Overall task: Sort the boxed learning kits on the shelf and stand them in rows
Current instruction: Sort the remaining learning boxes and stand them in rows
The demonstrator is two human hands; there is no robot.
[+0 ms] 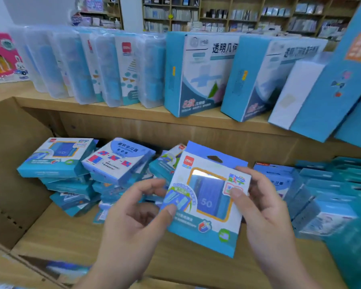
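Blue-white boxed kit (206, 203), tilted, above shelf (71, 228)

The left hand (133, 215) and the right hand (265, 207) are both bare, with short, plain thumbnails (235, 191). Behind each hand a bare wrist and forearm (113, 265) run on uncovered to the lower edge of view, slightly blurred.

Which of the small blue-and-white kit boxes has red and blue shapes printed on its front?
The blue-and-white cardboard box topping the middle pile; the left pile's top box and the held box show an orange-framed window instead.
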